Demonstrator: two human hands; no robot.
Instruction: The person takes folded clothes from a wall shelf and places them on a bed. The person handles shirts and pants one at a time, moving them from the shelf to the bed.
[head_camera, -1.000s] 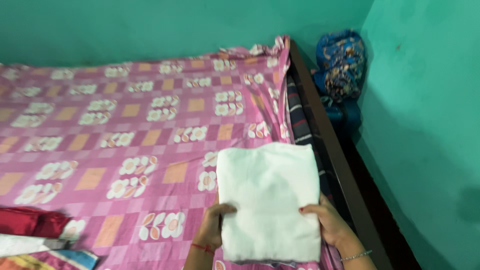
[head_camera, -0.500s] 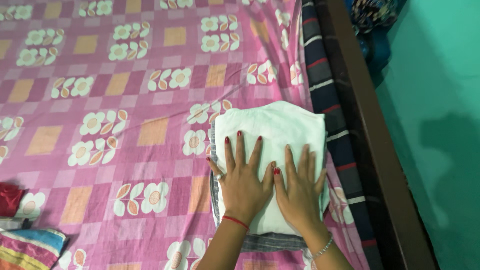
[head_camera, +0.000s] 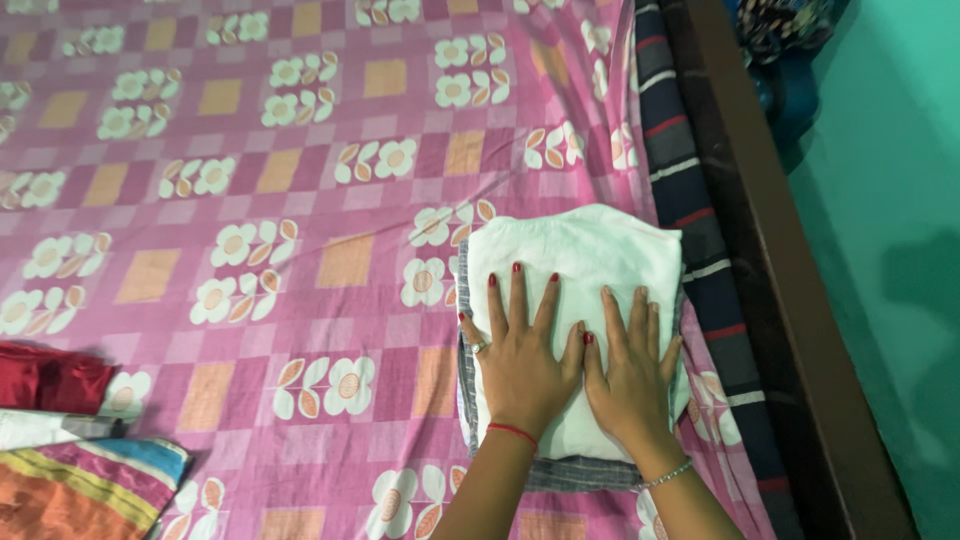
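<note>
On the bed (head_camera: 250, 300), near its right edge, the left hand (head_camera: 522, 365) and right hand (head_camera: 630, 375) lie flat, fingers spread wide, on a folded white cloth (head_camera: 590, 250) atop a grey one (head_camera: 560, 472); even pressure should keep the stack square.

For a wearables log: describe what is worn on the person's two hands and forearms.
Left hand: red-painted nails, a small ring on one finger, and a thin red thread around the wrist. Right hand: red nail polish and a slim silver chain bracelet at the wrist. Both forearms are bare, with no sleeves in view.
</note>
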